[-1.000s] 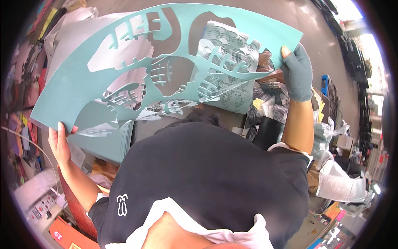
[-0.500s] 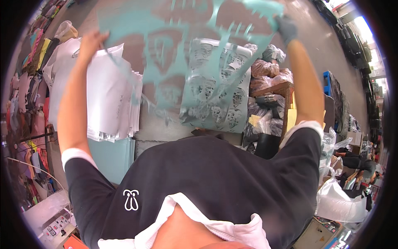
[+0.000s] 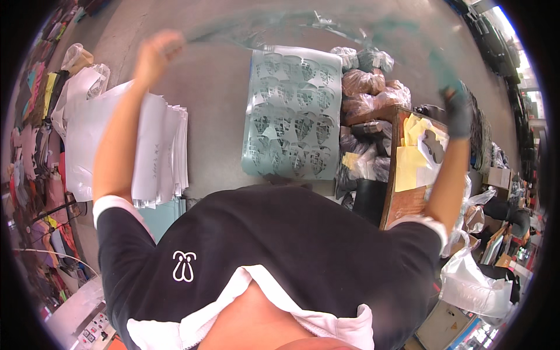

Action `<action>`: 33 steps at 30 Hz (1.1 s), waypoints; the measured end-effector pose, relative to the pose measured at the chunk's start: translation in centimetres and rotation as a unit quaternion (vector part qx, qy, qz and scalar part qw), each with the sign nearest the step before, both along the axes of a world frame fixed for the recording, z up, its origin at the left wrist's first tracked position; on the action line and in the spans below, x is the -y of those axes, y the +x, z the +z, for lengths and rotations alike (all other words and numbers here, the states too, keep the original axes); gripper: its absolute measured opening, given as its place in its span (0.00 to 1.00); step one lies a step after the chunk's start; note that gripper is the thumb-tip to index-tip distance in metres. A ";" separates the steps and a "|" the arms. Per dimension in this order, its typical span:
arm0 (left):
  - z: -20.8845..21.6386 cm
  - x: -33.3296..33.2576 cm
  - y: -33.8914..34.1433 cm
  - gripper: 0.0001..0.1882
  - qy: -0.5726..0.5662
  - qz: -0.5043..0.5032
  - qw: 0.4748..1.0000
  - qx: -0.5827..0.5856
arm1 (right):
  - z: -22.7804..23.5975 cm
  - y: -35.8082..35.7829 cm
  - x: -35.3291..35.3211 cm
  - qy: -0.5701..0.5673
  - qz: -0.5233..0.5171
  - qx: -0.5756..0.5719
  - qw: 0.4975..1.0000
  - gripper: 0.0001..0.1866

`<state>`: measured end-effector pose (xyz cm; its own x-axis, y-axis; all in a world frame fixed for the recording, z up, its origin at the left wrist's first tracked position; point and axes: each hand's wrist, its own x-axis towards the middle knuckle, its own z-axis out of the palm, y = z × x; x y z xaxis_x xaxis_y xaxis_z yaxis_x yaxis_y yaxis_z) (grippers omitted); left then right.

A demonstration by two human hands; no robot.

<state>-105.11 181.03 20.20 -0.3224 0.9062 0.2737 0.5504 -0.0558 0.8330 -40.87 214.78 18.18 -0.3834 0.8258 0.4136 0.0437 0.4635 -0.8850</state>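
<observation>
Teal and smeared by motion, the thin cut-out sheet (image 3: pixel 399 26) hangs in the head view as an arched band beyond the far end of the stack of patterned sheets (image 3: pixel 291 111). A second ago it was spread broad above that stack, hiding much of it; half a second ago it still veiled the stack's middle and far part. Now the stack's top shows almost whole, its rows of dark cut shapes laid bare.

Beyond the stack and to its left, the bare left hand (image 3: pixel 157 52) has its fingers curled closed on the sheet's left end; it was low and nearer the body a second ago. Off to the stack's right, the gray-gloved right hand (image 3: pixel 458 114) holds the other end, though blur hides how its fingers lie. It is farther out from the stack than in both earlier frames, and more yellow paper (image 3: pixel 411 169) now shows on the wooden panel (image 3: pixel 408 204) right of the stack.

White paper sheets (image 3: pixel 157 149) lie left of the stack, apart from it, and plastic-wrapped bundles (image 3: pixel 373 87) sit just beside its right edge.
</observation>
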 end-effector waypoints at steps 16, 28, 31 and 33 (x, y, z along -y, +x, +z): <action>-35.2 29.7 9.5 0.23 -0.571 0.032 0.818 -0.060 | -40.1 1.1 33.8 -0.415 0.144 0.701 0.563 0.19; -33.0 50.8 12.4 0.18 -0.313 0.233 0.905 0.168 | -29.2 -45.5 29.0 -0.057 0.164 0.383 0.907 0.14; -35.6 61.4 13.3 0.19 -0.443 0.375 0.755 0.304 | -28.5 -51.9 41.8 -0.195 0.307 0.413 0.835 0.10; -36.6 66.4 13.2 0.13 -0.446 0.484 0.720 0.219 | -28.4 -55.3 49.7 -0.231 0.413 0.438 0.764 0.08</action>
